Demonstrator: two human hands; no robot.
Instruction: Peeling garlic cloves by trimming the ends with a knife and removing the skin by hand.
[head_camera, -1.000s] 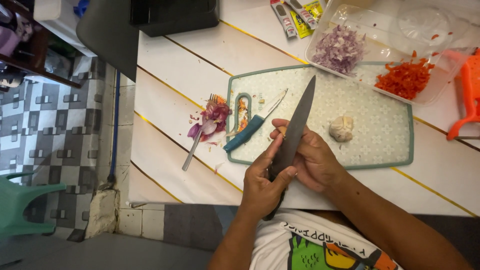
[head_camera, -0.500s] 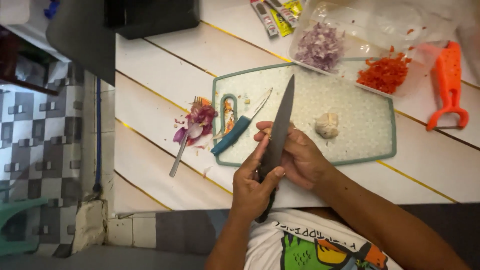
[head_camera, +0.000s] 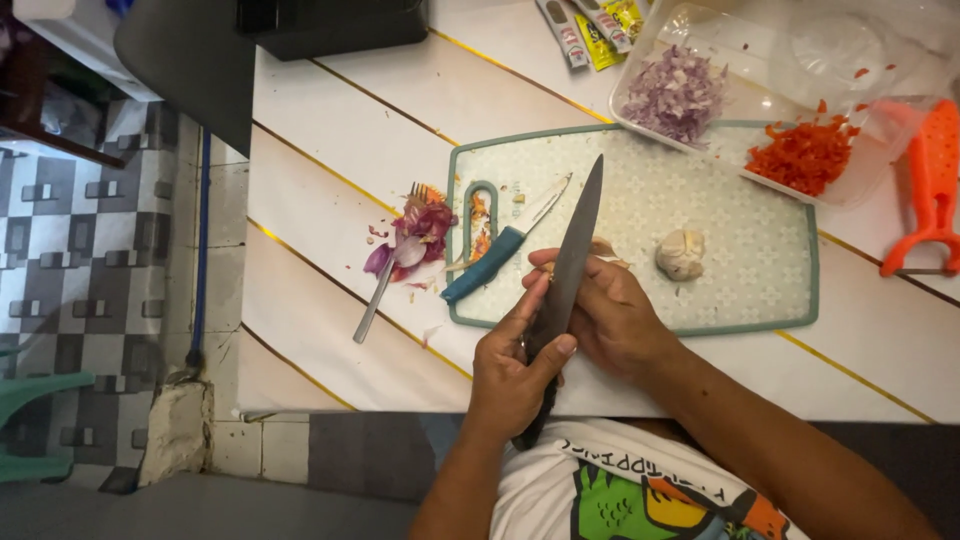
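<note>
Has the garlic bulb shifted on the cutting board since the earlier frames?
No. The garlic bulb lies at the same spot on the cutting board, right of the middle; only the camera view moved.

Dark chef's knife (blade tilted), over cutting board

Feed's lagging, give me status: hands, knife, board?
Left hand grips big knife; right hand pinches small piece at blade. Garlic on cutting board, small knife alongside.

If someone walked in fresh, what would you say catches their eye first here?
First the long dark knife, gripped by the left hand with the right hand at its blade, over the cutting board's near edge. Next, the red chopped pepper and purple onion in the clear tray beyond the board, and the garlic bulb on it.
</note>
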